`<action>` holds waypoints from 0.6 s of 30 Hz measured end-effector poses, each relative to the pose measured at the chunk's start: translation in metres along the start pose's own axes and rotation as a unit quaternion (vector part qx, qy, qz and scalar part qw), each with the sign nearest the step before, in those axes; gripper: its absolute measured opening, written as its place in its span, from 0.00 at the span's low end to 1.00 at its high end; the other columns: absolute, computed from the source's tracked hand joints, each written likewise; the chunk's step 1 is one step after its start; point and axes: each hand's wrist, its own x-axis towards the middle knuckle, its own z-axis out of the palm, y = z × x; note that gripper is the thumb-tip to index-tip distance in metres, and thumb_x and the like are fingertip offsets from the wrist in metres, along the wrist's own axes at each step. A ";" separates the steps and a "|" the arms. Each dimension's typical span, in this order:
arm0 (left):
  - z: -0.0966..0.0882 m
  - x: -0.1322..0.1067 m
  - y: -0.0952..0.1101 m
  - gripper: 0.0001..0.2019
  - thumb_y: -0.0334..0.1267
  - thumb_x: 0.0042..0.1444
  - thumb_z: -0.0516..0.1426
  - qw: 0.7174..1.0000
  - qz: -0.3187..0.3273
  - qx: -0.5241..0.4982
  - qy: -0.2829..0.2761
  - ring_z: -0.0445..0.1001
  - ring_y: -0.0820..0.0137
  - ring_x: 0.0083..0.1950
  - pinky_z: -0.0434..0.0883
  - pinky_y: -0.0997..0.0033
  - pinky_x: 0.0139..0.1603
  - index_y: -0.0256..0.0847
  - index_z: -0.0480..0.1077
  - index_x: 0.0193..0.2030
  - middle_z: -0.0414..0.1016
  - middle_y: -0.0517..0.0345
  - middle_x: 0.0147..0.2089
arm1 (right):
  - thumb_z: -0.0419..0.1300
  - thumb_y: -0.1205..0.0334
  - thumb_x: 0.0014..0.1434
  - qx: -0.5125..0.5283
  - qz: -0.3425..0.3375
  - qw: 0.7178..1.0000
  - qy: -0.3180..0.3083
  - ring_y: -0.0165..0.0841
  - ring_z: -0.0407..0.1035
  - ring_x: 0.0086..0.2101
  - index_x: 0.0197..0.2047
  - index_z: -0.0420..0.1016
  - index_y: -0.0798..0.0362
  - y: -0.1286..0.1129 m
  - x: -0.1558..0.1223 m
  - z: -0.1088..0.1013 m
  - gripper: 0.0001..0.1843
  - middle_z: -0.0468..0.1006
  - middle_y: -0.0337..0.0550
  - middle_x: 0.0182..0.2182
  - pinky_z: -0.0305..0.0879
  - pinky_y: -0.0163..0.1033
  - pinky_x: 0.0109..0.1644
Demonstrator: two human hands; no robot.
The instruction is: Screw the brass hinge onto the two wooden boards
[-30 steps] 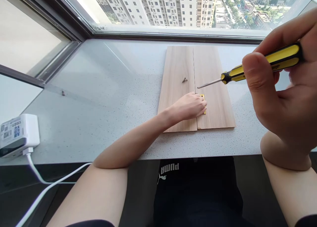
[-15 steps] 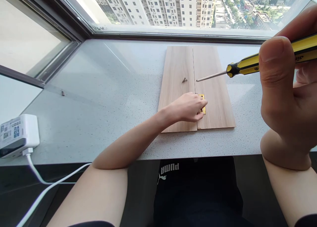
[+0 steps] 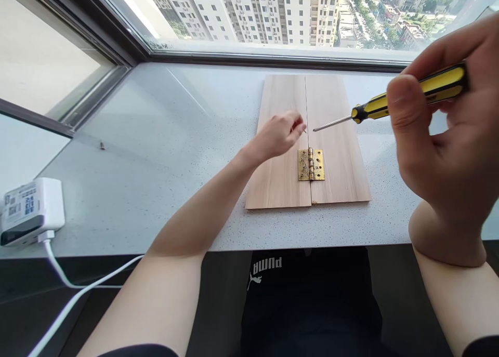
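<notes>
Speckled grey stone counter [image 3: 156, 211] runs along a big window [image 3: 249, 14], high-rise blocks outside; white charger [image 3: 31, 211] w/ cable [image 3: 78, 289] at far L. Two pale wood boards [image 3: 339, 139] lie flat, butted side by side, seam running straight away from me. Brass hinge [image 3: 311, 164] sits flat across the seam, nearer the front edge, long axis along the seam. R hand [image 3: 440, 123] is clamped round a yellow-and-black screwdriver [image 3: 370, 113], held up over the R board, long axis slanting down to the L, tip aimed at the seam above the hinge (no contact I can make out). L hand [image 3: 276, 136] is over the L board by the seam, fingers bunched together; can't tell if they hold anything.
</notes>
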 end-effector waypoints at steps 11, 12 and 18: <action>0.026 0.017 -0.070 0.03 0.38 0.76 0.63 0.978 -0.091 -0.071 0.173 0.84 0.58 0.52 0.84 0.54 0.62 0.45 0.78 0.52 0.87 0.47 0.50 | 0.61 0.56 0.82 -0.038 0.020 0.997 -0.070 0.39 0.79 0.32 0.49 0.71 0.43 0.003 0.020 0.022 0.05 0.84 0.39 0.35 0.71 0.48 0.41; 0.026 0.017 -0.072 0.04 0.39 0.75 0.64 0.978 -0.093 -0.068 0.173 0.84 0.58 0.52 0.84 0.53 0.63 0.45 0.78 0.52 0.87 0.48 0.49 | 0.59 0.55 0.83 -0.046 0.025 0.996 -0.079 0.40 0.79 0.32 0.50 0.72 0.43 0.003 0.020 0.022 0.05 0.84 0.40 0.35 0.71 0.48 0.42; 0.030 0.017 -0.075 0.03 0.38 0.73 0.64 0.987 -0.074 -0.004 0.144 0.83 0.55 0.51 0.79 0.47 0.70 0.45 0.79 0.45 0.86 0.48 0.47 | 0.55 0.56 0.84 -0.051 0.043 0.986 -0.155 0.43 0.78 0.34 0.55 0.77 0.45 -0.002 0.019 0.029 0.09 0.84 0.44 0.37 0.70 0.49 0.44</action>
